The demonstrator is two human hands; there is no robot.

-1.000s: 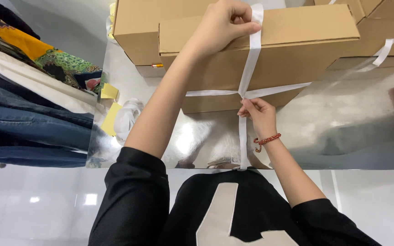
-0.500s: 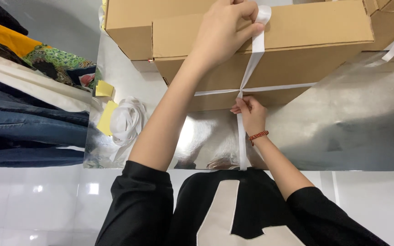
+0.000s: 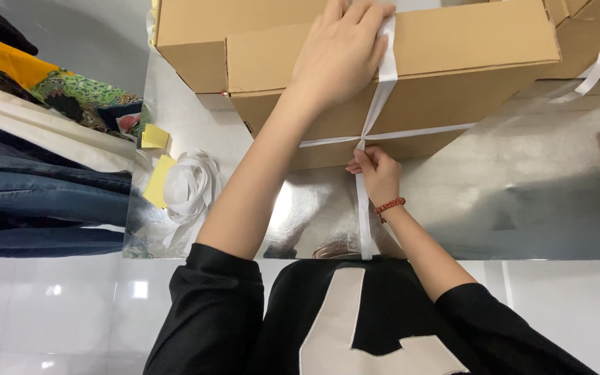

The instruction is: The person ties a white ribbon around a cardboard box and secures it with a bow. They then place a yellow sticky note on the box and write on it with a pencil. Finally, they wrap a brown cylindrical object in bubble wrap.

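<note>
A brown cardboard box (image 3: 467,48) stands on a shiny metal table (image 3: 536,201), bound by a white strap (image 3: 375,111) that crosses on its front face. My left hand (image 3: 342,52) lies on top of the box, fingers pressing the strap down near the upper edge. Below it, my right hand (image 3: 378,173), with a red bead bracelet at the wrist, pinches the strap just under the crossing. The strap's loose end hangs down from this hand toward my body.
A loose coil of white strap (image 3: 190,186) and yellow paper slips (image 3: 155,182) lie at the table's left end. Folded clothes (image 3: 36,180) are stacked further left. More cardboard boxes (image 3: 189,35) stand behind, one at the right (image 3: 592,42) with its own strap.
My right hand has slid up the strap to the crossing on the box front. My left hand has gone from gripping the strap to lying flatter on the box top.
</note>
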